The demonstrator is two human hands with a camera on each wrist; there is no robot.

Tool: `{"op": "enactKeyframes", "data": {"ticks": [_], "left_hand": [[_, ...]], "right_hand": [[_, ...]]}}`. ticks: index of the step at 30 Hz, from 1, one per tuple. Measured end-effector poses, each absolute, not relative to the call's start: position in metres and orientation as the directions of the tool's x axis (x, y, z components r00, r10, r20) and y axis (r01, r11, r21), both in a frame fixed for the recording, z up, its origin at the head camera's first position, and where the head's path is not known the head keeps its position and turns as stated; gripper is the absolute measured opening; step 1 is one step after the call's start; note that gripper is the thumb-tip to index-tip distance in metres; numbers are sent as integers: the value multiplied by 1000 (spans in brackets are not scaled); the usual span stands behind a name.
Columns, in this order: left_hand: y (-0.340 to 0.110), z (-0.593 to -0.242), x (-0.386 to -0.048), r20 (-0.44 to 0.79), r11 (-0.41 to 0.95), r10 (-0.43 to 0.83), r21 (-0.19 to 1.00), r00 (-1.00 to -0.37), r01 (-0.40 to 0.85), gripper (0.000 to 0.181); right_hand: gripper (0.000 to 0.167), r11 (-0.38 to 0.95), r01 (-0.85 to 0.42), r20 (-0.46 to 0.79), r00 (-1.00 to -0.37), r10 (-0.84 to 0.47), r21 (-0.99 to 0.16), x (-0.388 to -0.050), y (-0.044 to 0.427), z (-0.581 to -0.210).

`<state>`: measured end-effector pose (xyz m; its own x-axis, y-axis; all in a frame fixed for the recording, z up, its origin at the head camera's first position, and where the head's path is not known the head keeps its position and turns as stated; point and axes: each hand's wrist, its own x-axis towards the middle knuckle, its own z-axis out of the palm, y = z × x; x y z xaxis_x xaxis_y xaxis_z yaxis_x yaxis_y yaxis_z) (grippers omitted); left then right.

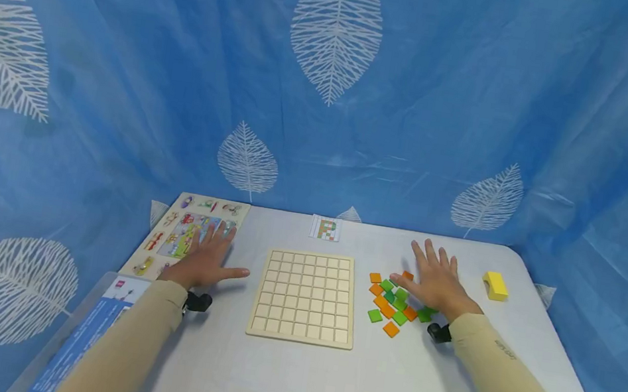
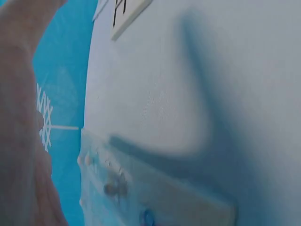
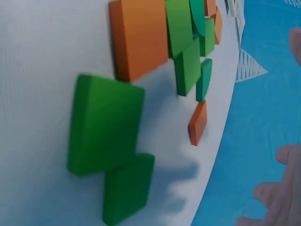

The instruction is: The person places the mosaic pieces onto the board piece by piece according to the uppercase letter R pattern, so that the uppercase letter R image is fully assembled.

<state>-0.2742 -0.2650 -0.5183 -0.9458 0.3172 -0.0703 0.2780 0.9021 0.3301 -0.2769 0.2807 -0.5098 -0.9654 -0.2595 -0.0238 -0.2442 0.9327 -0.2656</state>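
With fingers spread, the left hand (image 1: 204, 264) hovers beside the right part of a picture puzzle board (image 1: 131, 264) and holds nothing. The right hand (image 1: 437, 287), also spread and empty, is above the far right side of a loose group of orange and green tiles (image 1: 390, 329). Between the hands lies a square wooden grid board (image 1: 299, 338), its cells bare. In the right wrist view, green tiles (image 3: 107, 125) and an orange tile (image 3: 143, 37) lie flat near the hand, whose fingers (image 3: 277, 193) show at the right edge.
A small card with a coloured grid pattern (image 1: 325, 228) lies at the table's back edge. A yellow arched block (image 1: 495, 286) stands at the right. At the front left is a clear box with a blue and white sheet (image 1: 83, 338). Blue leaf-print cloth hangs behind the table.
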Motion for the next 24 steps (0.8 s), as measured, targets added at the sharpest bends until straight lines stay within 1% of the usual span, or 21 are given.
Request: {"op": "enactKeyframes", "data": {"ticks": [4,8,13,17,20,24], "left_hand": [[-255,-523,-269,-61,878,341,378,-938,294,124],[-245,-527,-263,-45,863,359,396,-932,313,125],[-233,-532,-255,-35,860,378,384,-925,337,126],[-222,-528,-248,-53,866,393,358,-918,350,124],[-215,-527,-243,-60,859,400,371,-914,352,122],[-210,-534,-239,-80,850,409,395,-909,348,124]], "right_hand": [[112,927,-242,-23,-966,-259,-286,-275,278,-516],[110,925,-237,-19,-967,-254,-298,-274,276,-521],[108,917,-246,-10,-965,-263,-315,-272,273,-524],[107,914,-244,-19,-964,-264,-325,-271,272,-524],[107,911,-242,-26,-964,-265,-334,-272,271,-529],[106,906,-243,-41,-961,-273,-347,-272,270,-534]]}}
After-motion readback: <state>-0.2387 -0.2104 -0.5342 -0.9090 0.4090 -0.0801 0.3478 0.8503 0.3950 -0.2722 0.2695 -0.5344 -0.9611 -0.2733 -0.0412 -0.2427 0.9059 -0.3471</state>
